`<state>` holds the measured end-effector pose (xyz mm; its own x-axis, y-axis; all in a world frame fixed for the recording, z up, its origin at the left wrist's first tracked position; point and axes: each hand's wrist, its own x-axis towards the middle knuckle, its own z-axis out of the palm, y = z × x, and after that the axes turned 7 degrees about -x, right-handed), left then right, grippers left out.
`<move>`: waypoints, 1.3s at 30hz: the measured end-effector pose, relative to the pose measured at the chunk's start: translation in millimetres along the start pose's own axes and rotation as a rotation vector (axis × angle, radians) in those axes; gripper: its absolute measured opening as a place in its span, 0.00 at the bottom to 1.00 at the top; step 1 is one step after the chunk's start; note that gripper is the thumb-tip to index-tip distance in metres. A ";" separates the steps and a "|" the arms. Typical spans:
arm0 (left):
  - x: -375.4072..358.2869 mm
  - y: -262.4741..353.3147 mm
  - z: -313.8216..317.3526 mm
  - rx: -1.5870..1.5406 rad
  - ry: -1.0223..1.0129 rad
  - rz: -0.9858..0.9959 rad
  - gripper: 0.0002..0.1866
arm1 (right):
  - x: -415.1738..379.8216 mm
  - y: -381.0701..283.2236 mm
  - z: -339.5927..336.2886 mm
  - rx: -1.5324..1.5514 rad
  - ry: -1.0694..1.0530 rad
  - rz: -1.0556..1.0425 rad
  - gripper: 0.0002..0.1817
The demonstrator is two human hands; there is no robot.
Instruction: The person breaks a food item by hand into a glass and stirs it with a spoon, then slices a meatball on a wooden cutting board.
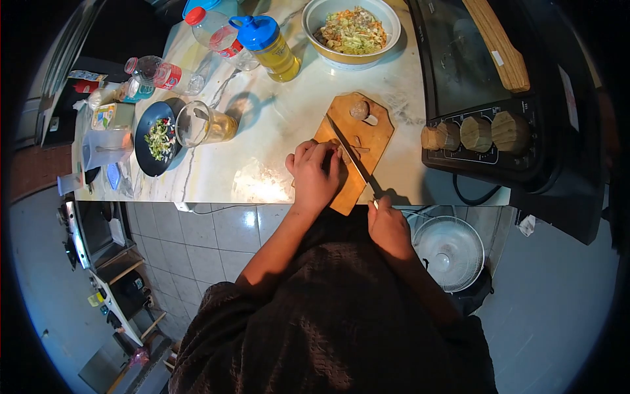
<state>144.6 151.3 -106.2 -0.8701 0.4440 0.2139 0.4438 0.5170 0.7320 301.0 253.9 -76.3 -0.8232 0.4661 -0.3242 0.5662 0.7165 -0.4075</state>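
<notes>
My left hand [316,176] rests on the wooden cutting board [378,134], fingers curled down over a brown piece that looks like part of a meatball, mostly hidden under them. My right hand [390,228] grips a knife [351,152] by its handle at the board's near edge. The dark blade slants up and left across the board, just right of my left fingertips. Small cut slices [357,142] lie beside the blade. A whole round brown meatball [359,110] sits near the board's far end, by the handle slot.
A bowl [308,29] of shredded vegetables stands at the back. To the left are a blue-lidded bottle [275,58] of yellow liquid, a clear jug [220,125], plastic bottles [161,73] and a dark plate [142,131] of chopped greens. A black oven [512,121] borders the right side.
</notes>
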 end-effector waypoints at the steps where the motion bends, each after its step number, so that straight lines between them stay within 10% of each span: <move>1: 0.1 -0.1 0.5 -0.005 0.002 0.003 0.06 | -5.0 5.8 3.1 0.002 0.005 0.011 0.16; 39: -2.3 -3.3 -0.8 -0.065 0.028 0.010 0.06 | 7.4 -10.8 2.5 0.010 0.005 -0.024 0.16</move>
<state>145.0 148.0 -108.6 -0.8718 0.4277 0.2389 0.4385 0.4636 0.7699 288.9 248.4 -76.4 -0.8369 0.4511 -0.3101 0.5464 0.7222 -0.4242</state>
